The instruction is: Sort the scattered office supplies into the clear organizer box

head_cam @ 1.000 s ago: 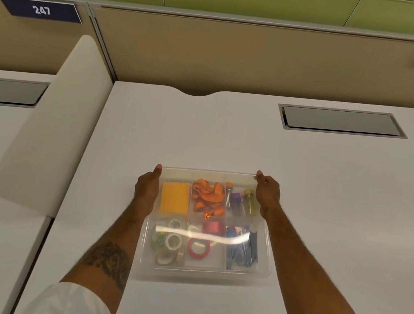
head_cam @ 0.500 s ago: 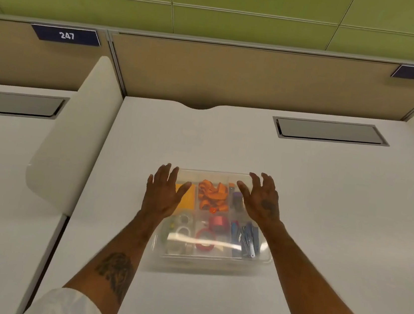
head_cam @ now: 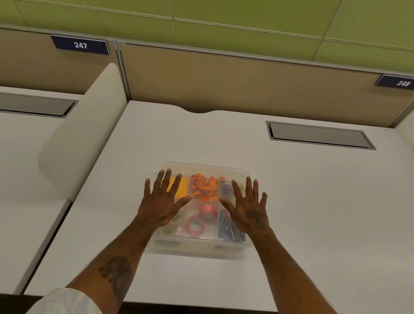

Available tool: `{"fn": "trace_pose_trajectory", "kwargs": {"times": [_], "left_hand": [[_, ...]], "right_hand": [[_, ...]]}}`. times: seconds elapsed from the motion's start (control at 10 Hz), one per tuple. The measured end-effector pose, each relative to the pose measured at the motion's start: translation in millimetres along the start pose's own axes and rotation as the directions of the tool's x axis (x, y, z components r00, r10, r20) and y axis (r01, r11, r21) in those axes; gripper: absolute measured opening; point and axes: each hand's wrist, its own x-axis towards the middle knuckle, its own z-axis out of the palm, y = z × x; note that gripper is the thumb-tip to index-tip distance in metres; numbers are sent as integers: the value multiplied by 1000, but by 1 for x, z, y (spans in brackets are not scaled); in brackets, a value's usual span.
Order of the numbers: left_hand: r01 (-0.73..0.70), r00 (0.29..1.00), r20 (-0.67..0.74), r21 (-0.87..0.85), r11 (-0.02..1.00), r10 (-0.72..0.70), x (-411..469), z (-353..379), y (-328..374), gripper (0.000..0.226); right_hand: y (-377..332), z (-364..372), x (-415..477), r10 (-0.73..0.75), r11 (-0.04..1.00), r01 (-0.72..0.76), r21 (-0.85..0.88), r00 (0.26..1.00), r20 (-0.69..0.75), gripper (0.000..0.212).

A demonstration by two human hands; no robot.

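Moved off box (head_cam: 207, 168) sides: left hand (head_cam: 162, 203), right hand (head_cam: 249, 211) spread flat above it, frame centre, holding nothing. All supplies (head_cam: 203, 186) inside; sorting looks done.

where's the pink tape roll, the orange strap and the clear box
pink tape roll (head_cam: 188, 224): head view, left side of its ring
orange strap (head_cam: 203, 185): head view, middle of the bundle
clear box (head_cam: 197, 244): head view, near wall
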Motion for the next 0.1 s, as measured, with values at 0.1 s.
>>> {"fn": "trace_pose_trajectory", "kwargs": {"times": [0.1], "left_hand": [[19, 999, -35, -21, 1000, -20, -7, 0, 6, 96]], "right_hand": [[1, 2, -7, -20, 999, 20, 37, 1000, -18, 95]]}}
